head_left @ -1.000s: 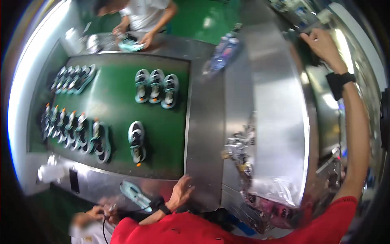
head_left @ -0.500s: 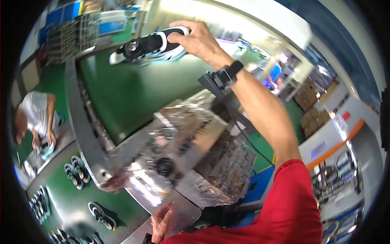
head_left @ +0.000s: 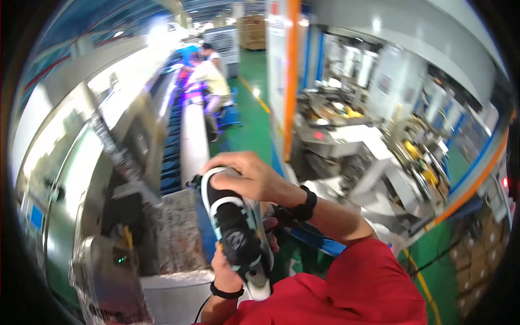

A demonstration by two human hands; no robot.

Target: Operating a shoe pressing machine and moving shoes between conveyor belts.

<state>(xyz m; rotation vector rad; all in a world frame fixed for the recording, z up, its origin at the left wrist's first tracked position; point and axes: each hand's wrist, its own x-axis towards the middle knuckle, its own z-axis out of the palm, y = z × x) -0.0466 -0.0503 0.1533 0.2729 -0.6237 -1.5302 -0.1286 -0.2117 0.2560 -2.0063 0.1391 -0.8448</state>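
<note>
A black, white and pale-blue sneaker (head_left: 242, 244) is held slantwise in front of my red shirt. My right hand (head_left: 252, 176) grips its far end from above, thumb across the black, white-edged upper. From below, my left hand (head_left: 226, 273) clasps the nearer part, its thumb along the left side. What look like its fingertips show at the shoe's right side. The sole is mostly hidden. Both wrists wear black bands.
A foil-wrapped machine box (head_left: 111, 281) stands at near left, beside a worn metal surface (head_left: 181, 233). A conveyor (head_left: 193, 130) runs away, with people (head_left: 208, 81) beside it. At right are an orange-edged panel (head_left: 291, 81) and metal machinery (head_left: 374, 179).
My view has swung right, from the green belt to the machinery. The sneaker has come from outstretched reach to close before me. My left hand, empty before, now holds it too.
</note>
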